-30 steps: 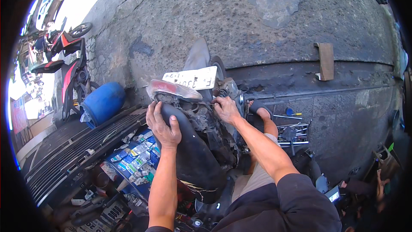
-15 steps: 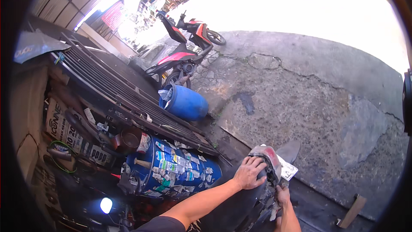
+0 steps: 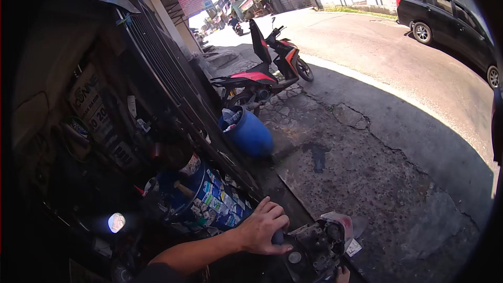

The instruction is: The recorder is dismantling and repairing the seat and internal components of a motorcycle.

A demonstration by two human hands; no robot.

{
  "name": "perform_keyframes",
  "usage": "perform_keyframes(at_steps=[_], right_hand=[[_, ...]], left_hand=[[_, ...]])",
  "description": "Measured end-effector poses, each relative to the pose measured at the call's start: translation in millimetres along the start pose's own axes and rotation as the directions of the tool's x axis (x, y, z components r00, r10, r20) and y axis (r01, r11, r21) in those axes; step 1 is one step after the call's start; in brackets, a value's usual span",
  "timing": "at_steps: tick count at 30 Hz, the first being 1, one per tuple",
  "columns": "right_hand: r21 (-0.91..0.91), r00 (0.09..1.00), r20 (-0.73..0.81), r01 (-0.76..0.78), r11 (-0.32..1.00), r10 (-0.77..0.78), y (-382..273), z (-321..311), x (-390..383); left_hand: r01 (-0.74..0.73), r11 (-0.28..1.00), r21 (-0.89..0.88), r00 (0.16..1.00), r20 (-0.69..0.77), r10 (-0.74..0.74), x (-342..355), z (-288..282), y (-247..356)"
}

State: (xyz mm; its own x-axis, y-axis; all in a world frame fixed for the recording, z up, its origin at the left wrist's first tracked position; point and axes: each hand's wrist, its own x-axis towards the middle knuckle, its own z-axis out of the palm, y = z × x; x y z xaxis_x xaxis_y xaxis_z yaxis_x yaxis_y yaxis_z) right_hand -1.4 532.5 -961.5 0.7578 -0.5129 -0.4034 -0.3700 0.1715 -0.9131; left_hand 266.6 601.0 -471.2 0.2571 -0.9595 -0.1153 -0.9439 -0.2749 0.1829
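The left hand was positioned at the rear end of the dark seat, in the lower middle of the view. Its fingers were clamped on the seat end, bent over the top, with the thumb extended along the near side. The motorcycle was located just right of this hand, its tail directed away from the person. A round cap was exposed beside the thumb. The tail light was at the far end, with the white plate adjacent to it. The right hand was mostly cut off by the lower edge, near the motorcycle's side; whether its fingers were apart or together could not be determined. A label-covered blue drum was left of the left hand. Beyond it, a blue barrel leaned near a red-and-black scooter.
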Motion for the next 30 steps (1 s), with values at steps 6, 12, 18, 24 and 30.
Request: perform_keyframes(at_steps=[6, 12, 18, 24, 30], right_hand=[[-0.132, 0.851, 0.442, -0.250, 0.959, 0.283, -48.0, -37.9, -61.4], [-0.167, 0.657, 0.683, -0.285, 0.944, 0.319, -93.7, 50.8, -82.2], [-0.362, 0.878, 0.460, 0.050, 0.931, 0.132, -165.1, 123.2, -82.8], [-0.539, 0.842, 0.494, 0.102, 0.836, 0.216, -181.7, 164.3, -100.4], [-0.675, 0.935, 0.347, 0.196, 0.712, 0.072, -163.4, 157.8, -112.9]], left_hand=[[0.144, 0.985, -0.093, 0.980, -0.126, -0.155, -96.1, -103.0, 27.6], [0.302, 0.953, -0.020, 0.930, -0.215, -0.299, -149.2, -162.4, 34.6], [0.532, 0.846, -0.036, 0.724, -0.499, -0.476, -205.0, -179.0, 50.2], [0.763, 0.639, -0.094, 0.342, -0.780, -0.523, -241.2, -159.5, 69.3], [0.830, 0.548, -0.107, 0.134, -0.915, -0.381, -289.3, -103.1, 82.0]])
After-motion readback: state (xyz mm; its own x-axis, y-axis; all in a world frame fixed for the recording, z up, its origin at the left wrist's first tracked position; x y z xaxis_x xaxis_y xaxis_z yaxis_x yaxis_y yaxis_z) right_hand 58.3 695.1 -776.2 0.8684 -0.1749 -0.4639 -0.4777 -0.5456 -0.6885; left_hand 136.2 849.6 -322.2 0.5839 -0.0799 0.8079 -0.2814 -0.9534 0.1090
